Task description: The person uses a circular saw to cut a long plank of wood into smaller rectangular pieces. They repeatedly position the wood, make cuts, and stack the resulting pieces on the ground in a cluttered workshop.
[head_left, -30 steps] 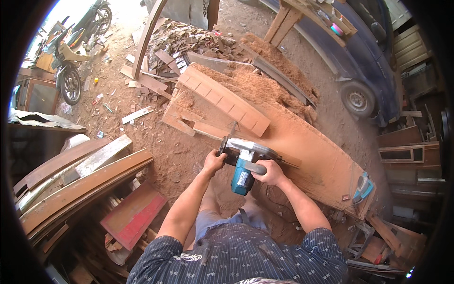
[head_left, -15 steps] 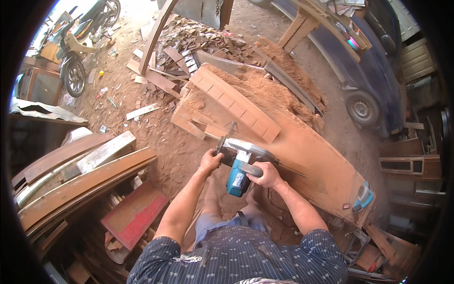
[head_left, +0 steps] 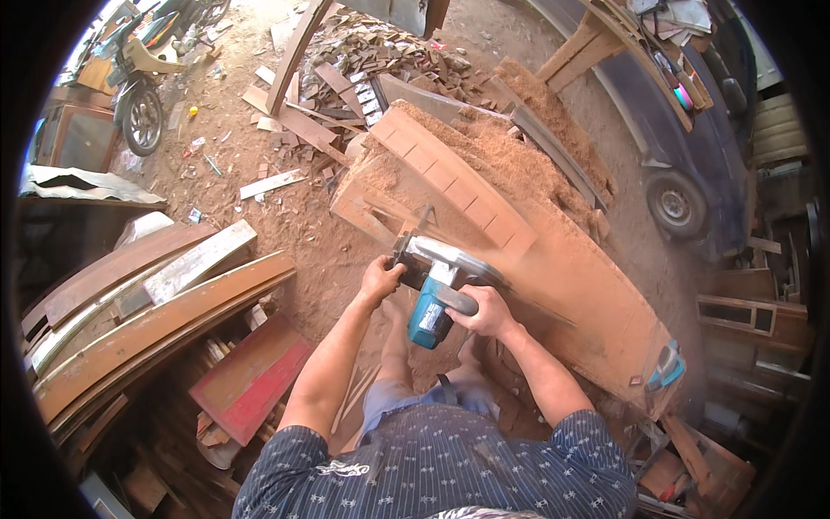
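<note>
A teal and silver circular saw (head_left: 430, 311) rests at the near left edge of a wide, dust-coated wooden board (head_left: 588, 303). My left hand (head_left: 380, 278) is closed on the front part of the saw, by its dark metal guide. My right hand (head_left: 483, 311) grips the rear handle. The blade is hidden under the housing. Beyond the saw lies a lighter plank (head_left: 450, 173) with evenly spaced cross marks, beside heaped sawdust (head_left: 527, 173). A second small teal tool (head_left: 667, 365) sits at the board's right end.
Stacked boards (head_left: 164, 311) and a red panel (head_left: 251, 372) lie at the left. Wood scraps (head_left: 389, 52) are heaped behind the board. A motorbike (head_left: 138, 95) stands back left, a dark blue vehicle (head_left: 709, 173) at the right, with old frames and panels (head_left: 743, 311) below it.
The saw and both hands have moved slightly up in the picture as the view shifted. The surrounding board and scraps appear farther right. Both hands keep their hold.
</note>
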A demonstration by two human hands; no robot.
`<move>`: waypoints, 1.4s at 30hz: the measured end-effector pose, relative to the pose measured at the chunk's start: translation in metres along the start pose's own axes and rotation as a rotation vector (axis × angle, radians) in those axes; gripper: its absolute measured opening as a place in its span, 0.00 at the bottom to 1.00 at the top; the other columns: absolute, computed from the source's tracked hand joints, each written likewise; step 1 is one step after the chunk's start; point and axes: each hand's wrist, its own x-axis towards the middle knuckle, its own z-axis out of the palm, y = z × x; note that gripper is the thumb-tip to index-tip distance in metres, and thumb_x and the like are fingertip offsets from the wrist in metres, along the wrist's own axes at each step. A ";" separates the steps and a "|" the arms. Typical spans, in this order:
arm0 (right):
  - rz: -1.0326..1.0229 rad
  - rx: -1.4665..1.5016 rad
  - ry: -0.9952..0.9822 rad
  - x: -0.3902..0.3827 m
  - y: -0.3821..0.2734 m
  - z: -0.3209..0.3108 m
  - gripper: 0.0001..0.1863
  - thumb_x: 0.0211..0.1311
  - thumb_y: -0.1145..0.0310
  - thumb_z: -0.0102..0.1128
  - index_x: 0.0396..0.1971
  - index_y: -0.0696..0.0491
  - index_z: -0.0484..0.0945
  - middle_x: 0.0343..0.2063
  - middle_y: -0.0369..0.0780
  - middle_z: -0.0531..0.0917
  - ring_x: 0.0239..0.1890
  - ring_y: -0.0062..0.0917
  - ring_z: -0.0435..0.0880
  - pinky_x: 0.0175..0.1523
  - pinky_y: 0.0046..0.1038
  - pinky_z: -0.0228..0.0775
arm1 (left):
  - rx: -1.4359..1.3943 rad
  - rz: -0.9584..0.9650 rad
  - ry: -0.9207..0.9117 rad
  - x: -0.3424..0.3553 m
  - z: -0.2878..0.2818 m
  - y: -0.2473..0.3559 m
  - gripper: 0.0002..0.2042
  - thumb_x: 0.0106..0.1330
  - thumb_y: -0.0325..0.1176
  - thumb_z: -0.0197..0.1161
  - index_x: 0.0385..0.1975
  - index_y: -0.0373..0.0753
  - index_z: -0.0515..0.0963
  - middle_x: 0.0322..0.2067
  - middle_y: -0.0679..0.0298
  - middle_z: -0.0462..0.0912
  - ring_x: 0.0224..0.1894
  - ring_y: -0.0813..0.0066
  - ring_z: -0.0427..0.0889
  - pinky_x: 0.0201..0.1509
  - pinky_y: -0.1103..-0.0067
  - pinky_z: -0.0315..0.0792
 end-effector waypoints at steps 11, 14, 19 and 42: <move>-0.022 -0.019 -0.009 0.032 -0.017 0.019 0.18 0.53 0.56 0.72 0.31 0.56 0.82 0.27 0.49 0.85 0.32 0.44 0.85 0.39 0.39 0.75 | -0.012 0.006 -0.026 0.014 -0.041 0.004 0.17 0.66 0.36 0.66 0.49 0.33 0.78 0.32 0.62 0.84 0.24 0.78 0.79 0.26 0.79 0.73; 0.008 -0.061 -0.021 0.036 -0.015 0.024 0.19 0.54 0.54 0.72 0.32 0.56 0.81 0.29 0.49 0.85 0.34 0.45 0.85 0.40 0.40 0.75 | -0.022 0.007 -0.024 0.016 -0.046 0.009 0.17 0.65 0.35 0.65 0.49 0.32 0.79 0.32 0.62 0.84 0.24 0.78 0.79 0.25 0.80 0.73; 0.032 -0.042 -0.049 0.047 -0.027 0.029 0.22 0.52 0.53 0.72 0.36 0.57 0.82 0.32 0.51 0.86 0.38 0.47 0.85 0.44 0.41 0.76 | -0.022 0.006 -0.031 0.020 -0.062 0.011 0.16 0.65 0.35 0.65 0.49 0.32 0.79 0.31 0.63 0.83 0.23 0.79 0.78 0.24 0.80 0.72; -0.093 -0.012 0.118 0.049 -0.070 0.034 0.22 0.52 0.53 0.74 0.39 0.55 0.84 0.31 0.48 0.87 0.36 0.45 0.87 0.43 0.39 0.80 | 0.014 0.125 -0.089 -0.015 -0.109 0.046 0.17 0.71 0.42 0.63 0.50 0.36 0.79 0.36 0.65 0.84 0.29 0.79 0.79 0.31 0.80 0.73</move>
